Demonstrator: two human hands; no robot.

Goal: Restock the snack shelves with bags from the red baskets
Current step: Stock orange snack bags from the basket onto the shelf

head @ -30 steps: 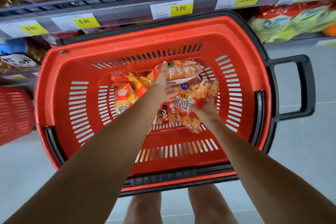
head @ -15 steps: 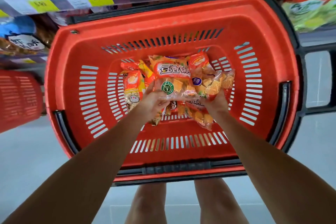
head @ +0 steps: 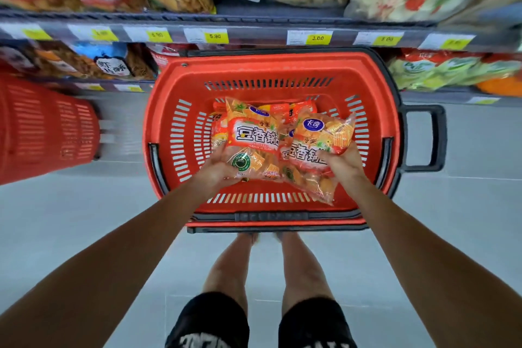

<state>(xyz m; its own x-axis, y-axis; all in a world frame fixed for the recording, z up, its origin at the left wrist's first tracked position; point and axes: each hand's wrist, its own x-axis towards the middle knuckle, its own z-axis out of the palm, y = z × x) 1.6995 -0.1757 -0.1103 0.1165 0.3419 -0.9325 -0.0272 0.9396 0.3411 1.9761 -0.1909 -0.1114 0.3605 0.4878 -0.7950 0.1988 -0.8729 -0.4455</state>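
Bags (head: 254, 135) crinkly, glossy film | basket (head: 254, 70) rigid slotted red plastic

Over a red slotted plastic basket (head: 169, 110) on the pale floor (head: 84, 206), the left hand (head: 219, 169) holds an orange-and-red crinkly snack bag (head: 251, 135) from below; the right hand (head: 343, 162) grips a second matching bag (head: 316, 144), touching the first; more bags (head: 278, 109) lie inside the basket; another red basket (head: 42, 127) stands to the left.
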